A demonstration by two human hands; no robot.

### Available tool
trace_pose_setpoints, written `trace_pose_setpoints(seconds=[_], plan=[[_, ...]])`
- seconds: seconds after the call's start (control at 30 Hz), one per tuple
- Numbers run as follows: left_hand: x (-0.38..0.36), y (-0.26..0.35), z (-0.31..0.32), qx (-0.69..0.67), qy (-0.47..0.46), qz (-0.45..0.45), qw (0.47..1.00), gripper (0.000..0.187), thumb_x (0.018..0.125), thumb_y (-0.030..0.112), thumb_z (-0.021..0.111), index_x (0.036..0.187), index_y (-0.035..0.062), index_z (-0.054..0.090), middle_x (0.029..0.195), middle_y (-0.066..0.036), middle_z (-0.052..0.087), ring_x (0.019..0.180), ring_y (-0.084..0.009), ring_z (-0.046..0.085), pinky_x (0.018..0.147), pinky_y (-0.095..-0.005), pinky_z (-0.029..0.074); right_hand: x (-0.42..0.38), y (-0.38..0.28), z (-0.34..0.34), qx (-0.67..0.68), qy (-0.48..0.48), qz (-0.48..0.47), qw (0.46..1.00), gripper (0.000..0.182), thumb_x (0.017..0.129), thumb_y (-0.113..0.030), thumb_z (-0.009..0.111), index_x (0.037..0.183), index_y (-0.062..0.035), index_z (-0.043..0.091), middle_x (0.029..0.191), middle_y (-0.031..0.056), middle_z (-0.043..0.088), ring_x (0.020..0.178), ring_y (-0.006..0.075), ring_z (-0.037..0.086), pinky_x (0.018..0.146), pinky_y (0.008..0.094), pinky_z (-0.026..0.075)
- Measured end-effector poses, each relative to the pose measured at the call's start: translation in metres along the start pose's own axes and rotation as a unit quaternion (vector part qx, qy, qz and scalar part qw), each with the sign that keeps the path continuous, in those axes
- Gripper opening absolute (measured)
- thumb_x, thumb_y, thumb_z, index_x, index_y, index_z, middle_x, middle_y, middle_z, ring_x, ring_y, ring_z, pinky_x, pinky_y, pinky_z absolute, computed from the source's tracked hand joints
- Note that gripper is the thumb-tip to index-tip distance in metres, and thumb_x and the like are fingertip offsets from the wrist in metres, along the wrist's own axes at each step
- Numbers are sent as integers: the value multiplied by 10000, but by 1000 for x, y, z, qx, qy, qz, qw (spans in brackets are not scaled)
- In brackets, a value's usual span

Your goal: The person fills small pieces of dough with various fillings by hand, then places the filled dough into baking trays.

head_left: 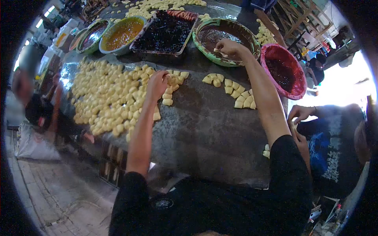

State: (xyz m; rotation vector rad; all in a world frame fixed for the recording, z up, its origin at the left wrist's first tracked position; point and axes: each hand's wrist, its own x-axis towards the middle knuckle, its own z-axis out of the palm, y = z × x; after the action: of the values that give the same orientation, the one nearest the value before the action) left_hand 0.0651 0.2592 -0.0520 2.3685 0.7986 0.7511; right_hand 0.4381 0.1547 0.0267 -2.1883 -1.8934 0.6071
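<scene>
Table (197, 135), dark-topped. Dough cluster (106, 94), spread left. Green basin (226, 63), brown contents, far side. Left hand (158, 82), curled at cluster's right edge; grip cannot be told. Right hand (231, 48), nearer the basin, pinching a pale dough piece (219, 51) over it.

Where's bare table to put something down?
The big bare patch: tabletop between the person's arms, nearer than the dough wedges. A smaller gap parts those from the left-hand dough spread. Crowded: there, and around the bowls and tray.

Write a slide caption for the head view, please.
Left hand at the pale dough pieces, right hand over a green basin of brown paste.
</scene>
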Motion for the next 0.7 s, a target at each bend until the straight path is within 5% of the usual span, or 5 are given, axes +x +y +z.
trace_pose_setpoints(seconds=[0.23, 0.4, 0.5, 0.57, 0.7], plan=[[-66, 35, -51, -176, 173, -38, 968, 153, 972, 120, 557, 1024, -1, 636, 896, -107, 665, 847, -188, 646, 749, -302, 499, -75, -78, 8, 381, -16, -10, 924, 256, 821, -56, 608, 1065, -15, 673, 898, 62, 695, 771, 140, 659, 663, 263, 490], [-92, 60, -108, -501, 243, -60, 829, 180, 1026, 141, 491, 1061, 6, 606, 963, -12, 623, 874, -89, 588, 810, -241, 489, -100, -109, 62, 582, 48, 19, 812, 215, 858, -78, 635, 1066, -35, 669, 982, 19, 690, 813, 88, 633, 659, 220, 464], [-108, 84, -142, -504, 306, -141, 795, 195, 1023, 219, 472, 1073, 49, 554, 907, -24, 588, 837, -140, 595, 740, -306, 527, -104, -110, 59, 566, 113, 21, 816, 233, 863, -48, 612, 1090, -16, 654, 1017, 36, 681, 803, 101, 633, 669, 246, 484], [-122, 80, -142, -590, 255, -215, 735, 173, 1012, 240, 475, 1044, 80, 532, 861, -25, 564, 794, -154, 589, 668, -320, 523, -90, -80, 49, 421, 245, 36, 873, 247, 822, -97, 600, 1026, 10, 691, 870, 86, 697, 807, 237, 670, 737, 348, 509], [-157, 50, -94, -711, 129, -255, 642, 192, 992, 303, 488, 973, 112, 497, 810, -21, 529, 730, -164, 576, 565, -324, 499, -35, -7, 34, 80, 356, 116, 924, 274, 815, -101, 585, 1038, 15, 693, 884, 64, 714, 777, 184, 658, 713, 334, 511]])
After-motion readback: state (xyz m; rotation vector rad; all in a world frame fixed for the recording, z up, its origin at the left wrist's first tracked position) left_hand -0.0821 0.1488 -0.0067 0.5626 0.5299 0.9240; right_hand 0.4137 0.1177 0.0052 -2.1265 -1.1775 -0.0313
